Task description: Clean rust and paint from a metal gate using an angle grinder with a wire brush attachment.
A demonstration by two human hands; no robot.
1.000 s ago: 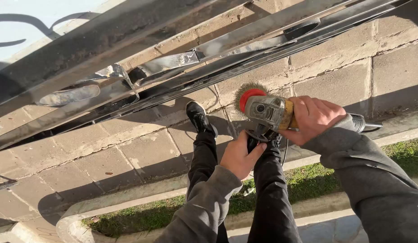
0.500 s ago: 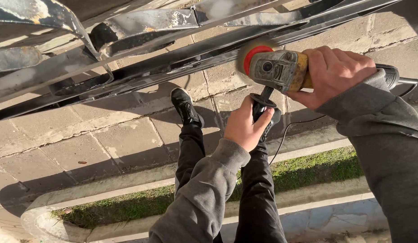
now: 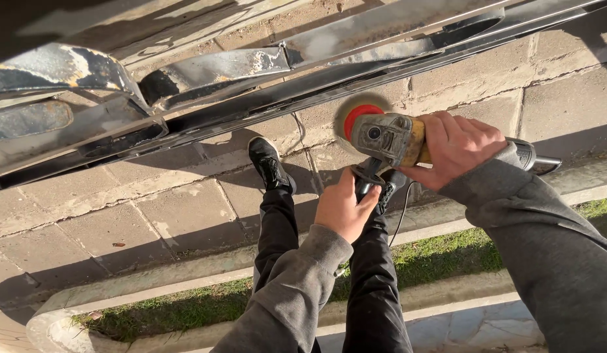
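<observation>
My right hand (image 3: 455, 147) grips the yellow and grey body of an angle grinder (image 3: 385, 136). My left hand (image 3: 342, 208) is wrapped around its black side handle (image 3: 367, 180). The grinder's red-backed disc (image 3: 355, 117) sits just below a dark metal rail (image 3: 303, 91) that runs diagonally across the upper view, with worn, patchy paint. Whether the disc touches the rail I cannot tell. Both my arms wear grey sleeves.
My legs in black trousers and a black shoe (image 3: 267, 163) stand on stone paving (image 3: 153, 209). A thin cable (image 3: 403, 212) hangs from the grinder. A strip of grass (image 3: 440, 252) between concrete kerbs runs below. More metal bars (image 3: 61, 78) cross the upper left.
The grinder and both hands rose toward the rail and shifted right, then eased slightly down. The view moved closer to the metal bars.
</observation>
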